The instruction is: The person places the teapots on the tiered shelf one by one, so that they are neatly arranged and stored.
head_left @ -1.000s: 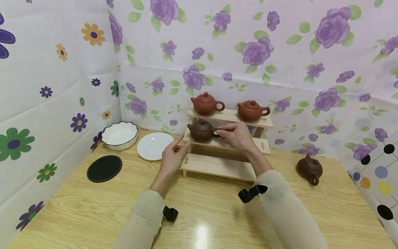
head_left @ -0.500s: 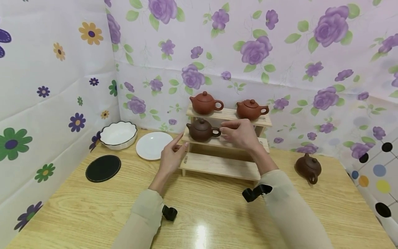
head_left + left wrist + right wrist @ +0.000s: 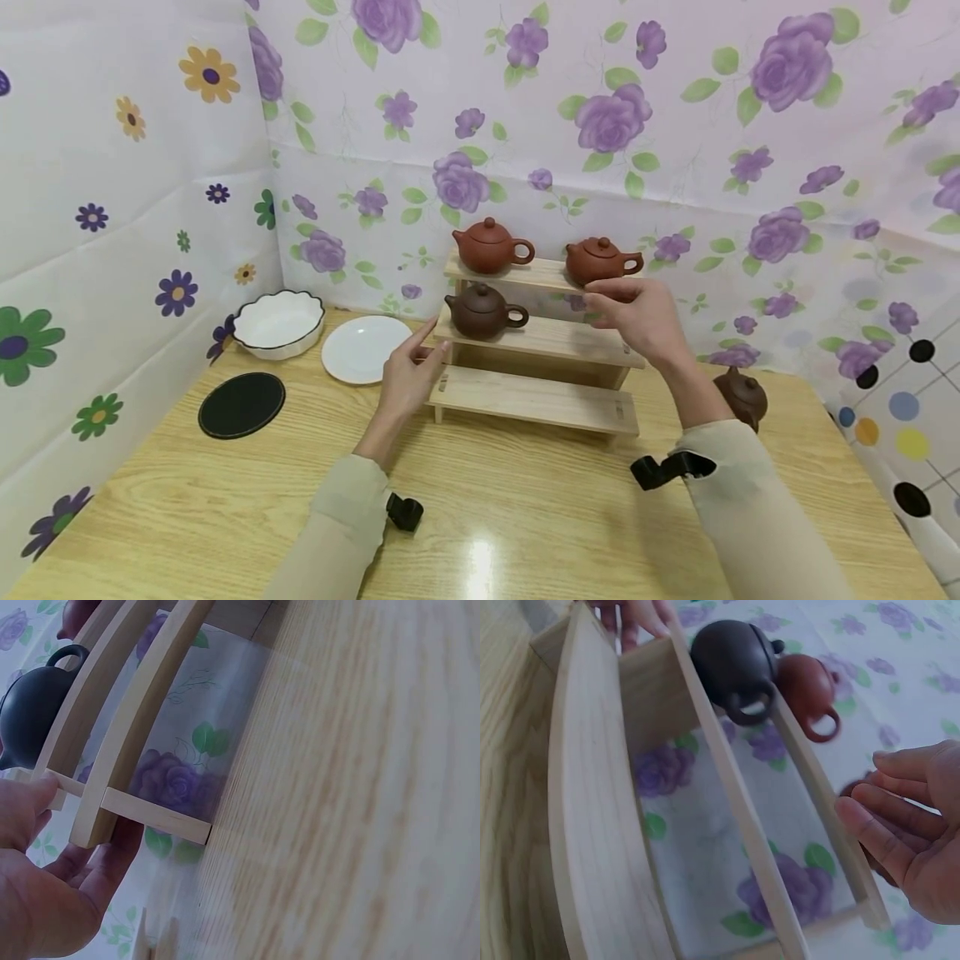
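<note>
A dark brown teapot (image 3: 480, 312) stands upright at the left of the middle tier of a three-tier wooden shelf (image 3: 540, 396), its handle to the right. My left hand (image 3: 408, 375) holds the shelf's left end, thumb in front; in the left wrist view its fingers (image 3: 112, 859) reach behind the lower tier. My right hand (image 3: 637, 317), fingers loosely bent and holding nothing, hangs by the shelf's right side, overlapping the top tier in the head view. On that tier sit two reddish-brown teapots, a left one (image 3: 487, 247) and a right one (image 3: 600, 262).
Another dark brown teapot (image 3: 742, 394) lies tipped on the table at the right, partly behind my right wrist. To the left are a white scalloped bowl (image 3: 277, 325), a white plate (image 3: 366, 350) and a black round mat (image 3: 242, 406). A flowered cloth (image 3: 360, 108) hangs close behind.
My right hand has let go of the dark teapot's handle and moved right, away from it. The teapot stays on the middle tier, and my left hand keeps its place at the shelf.
</note>
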`<state>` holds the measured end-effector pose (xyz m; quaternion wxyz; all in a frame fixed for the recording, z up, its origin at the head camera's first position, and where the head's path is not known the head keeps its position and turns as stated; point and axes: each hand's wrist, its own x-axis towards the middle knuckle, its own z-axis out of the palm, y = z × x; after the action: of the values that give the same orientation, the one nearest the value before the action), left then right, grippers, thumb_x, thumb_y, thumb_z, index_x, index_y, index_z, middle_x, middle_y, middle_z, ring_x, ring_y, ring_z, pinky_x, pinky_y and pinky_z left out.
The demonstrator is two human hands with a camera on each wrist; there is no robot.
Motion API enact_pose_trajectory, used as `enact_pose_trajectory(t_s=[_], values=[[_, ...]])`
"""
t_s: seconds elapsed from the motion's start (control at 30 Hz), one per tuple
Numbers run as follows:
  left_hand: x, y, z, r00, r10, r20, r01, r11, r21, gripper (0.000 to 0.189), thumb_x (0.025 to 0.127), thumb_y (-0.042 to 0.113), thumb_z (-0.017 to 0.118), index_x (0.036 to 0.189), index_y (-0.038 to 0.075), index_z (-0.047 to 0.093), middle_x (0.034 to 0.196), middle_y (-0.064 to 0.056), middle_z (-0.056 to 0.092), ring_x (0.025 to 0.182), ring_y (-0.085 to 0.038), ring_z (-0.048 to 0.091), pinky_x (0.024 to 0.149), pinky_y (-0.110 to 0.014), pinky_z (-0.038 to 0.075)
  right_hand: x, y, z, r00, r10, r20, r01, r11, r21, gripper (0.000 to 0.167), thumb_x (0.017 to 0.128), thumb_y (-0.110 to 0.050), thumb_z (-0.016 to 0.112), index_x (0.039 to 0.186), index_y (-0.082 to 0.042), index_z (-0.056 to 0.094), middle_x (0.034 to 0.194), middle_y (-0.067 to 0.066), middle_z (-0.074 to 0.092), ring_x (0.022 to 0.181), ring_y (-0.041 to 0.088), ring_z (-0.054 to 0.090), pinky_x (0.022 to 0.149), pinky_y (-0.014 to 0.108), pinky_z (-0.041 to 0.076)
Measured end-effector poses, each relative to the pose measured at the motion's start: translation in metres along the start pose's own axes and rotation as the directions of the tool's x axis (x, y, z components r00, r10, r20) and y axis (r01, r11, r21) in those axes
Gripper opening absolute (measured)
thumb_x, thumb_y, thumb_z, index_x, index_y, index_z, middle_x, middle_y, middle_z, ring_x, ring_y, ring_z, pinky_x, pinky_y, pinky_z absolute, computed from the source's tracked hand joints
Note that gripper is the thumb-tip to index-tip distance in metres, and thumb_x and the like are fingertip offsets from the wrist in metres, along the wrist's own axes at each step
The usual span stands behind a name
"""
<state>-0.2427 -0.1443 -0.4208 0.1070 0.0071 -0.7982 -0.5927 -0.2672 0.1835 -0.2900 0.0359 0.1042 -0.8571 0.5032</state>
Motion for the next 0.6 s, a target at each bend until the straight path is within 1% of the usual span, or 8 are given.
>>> enact_pose_trajectory(t_s=[0.07, 0.13, 0.2, 0.3, 0.37, 0.4, 0.47, 0.6], values=[[0.000, 0.000, 0.000, 1.000, 0.007, -0.006, -0.007, 1.000, -0.002, 0.053, 0.105, 0.036, 0.067, 0.157, 0.031, 0.054, 0.108, -0.016, 0.075, 0.072, -0.013, 0.062, 0.062, -0.027, 0.049, -0.005, 0.003, -0.009, 1.000, 0.008, -0.016, -0.007, 1.000, 0.020, 0.043, 0.104, -0.032, 0.070, 0.135, -0.003, 0.071, 0.137, 0.020, 0.068, 0.089, 0.012, 0.079, 0.086, 0.030, 0.063], [0.000, 0.000, 0.001, 1.000, 0.009, -0.010, -0.009, 1.000, -0.005, 0.053, 0.105, 0.035, 0.067, 0.156, 0.031, 0.054, 0.108, -0.016, 0.075, 0.071, -0.013, 0.061, 0.061, -0.026, 0.048, -0.010, 0.008, -0.017, 0.999, 0.009, -0.035, -0.008, 1.000, 0.022, 0.046, 0.104, -0.033, 0.069, 0.137, -0.002, 0.070, 0.136, 0.019, 0.068, 0.087, 0.005, 0.078, 0.085, 0.030, 0.063], [0.000, 0.000, 0.001, 1.000, 0.006, -0.010, -0.006, 1.000, -0.010, 0.053, 0.105, 0.035, 0.067, 0.156, 0.032, 0.055, 0.107, -0.015, 0.075, 0.069, -0.012, 0.060, 0.060, -0.025, 0.047, -0.015, 0.014, -0.024, 0.998, 0.015, -0.061, -0.013, 0.999, 0.031, 0.047, 0.104, -0.034, 0.069, 0.137, 0.000, 0.069, 0.130, 0.014, 0.071, 0.088, 0.002, 0.076, 0.085, 0.032, 0.063], [0.000, 0.000, 0.002, 1.000, 0.001, -0.008, -0.001, 1.000, -0.019, 0.052, 0.105, 0.035, 0.067, 0.155, 0.033, 0.055, 0.107, -0.014, 0.075, 0.068, -0.011, 0.060, 0.058, -0.025, 0.047, -0.023, 0.026, -0.036, 0.994, 0.021, -0.107, -0.019, 1.000, 0.021, 0.048, 0.103, -0.034, 0.070, 0.134, 0.003, 0.070, 0.114, -0.001, 0.074, 0.089, 0.003, 0.076, 0.081, 0.031, 0.064], [0.000, 0.000, 0.002, 1.000, 0.003, -0.010, -0.003, 1.000, -0.015, 0.052, 0.105, 0.036, 0.067, 0.155, 0.033, 0.055, 0.107, -0.014, 0.075, 0.067, -0.011, 0.059, 0.058, -0.024, 0.046, -0.029, 0.034, -0.043, 0.991, 0.034, -0.132, -0.031, 0.999, 0.021, 0.049, 0.103, -0.036, 0.071, 0.133, 0.003, 0.070, 0.107, -0.012, 0.072, 0.091, 0.003, 0.075, 0.080, 0.029, 0.064], [-0.001, 0.000, 0.002, 1.000, 0.004, -0.011, -0.004, 1.000, -0.013, 0.052, 0.105, 0.036, 0.067, 0.155, 0.033, 0.055, 0.106, -0.014, 0.075, 0.067, -0.010, 0.059, 0.058, -0.024, 0.046, -0.032, 0.039, -0.046, 0.989, 0.037, -0.141, -0.035, 0.999, 0.018, 0.050, 0.103, -0.036, 0.071, 0.133, 0.003, 0.070, 0.105, -0.015, 0.071, 0.092, 0.003, 0.075, 0.079, 0.028, 0.064], [-0.001, 0.001, 0.002, 1.000, 0.004, -0.013, -0.004, 1.000, -0.007, 0.052, 0.105, 0.037, 0.067, 0.155, 0.033, 0.055, 0.107, -0.014, 0.075, 0.066, -0.011, 0.058, 0.057, -0.024, 0.045, -0.038, 0.049, -0.052, 0.986, 0.046, -0.161, -0.044, 0.999, 0.017, 0.050, 0.102, -0.037, 0.071, 0.133, 0.003, 0.070, 0.103, -0.016, 0.072, 0.091, 0.004, 0.075, 0.079, 0.028, 0.064], [0.000, 0.001, 0.001, 1.000, 0.007, -0.019, -0.007, 1.000, 0.005, 0.052, 0.105, 0.037, 0.067, 0.155, 0.033, 0.055, 0.108, -0.015, 0.076, 0.065, -0.011, 0.059, 0.057, -0.024, 0.045, -0.049, 0.065, -0.060, 0.979, 0.072, -0.190, -0.069, 0.997, 0.019, 0.050, 0.103, -0.036, 0.071, 0.134, 0.003, 0.069, 0.104, -0.019, 0.073, 0.090, 0.003, 0.076, 0.079, 0.029, 0.064]])
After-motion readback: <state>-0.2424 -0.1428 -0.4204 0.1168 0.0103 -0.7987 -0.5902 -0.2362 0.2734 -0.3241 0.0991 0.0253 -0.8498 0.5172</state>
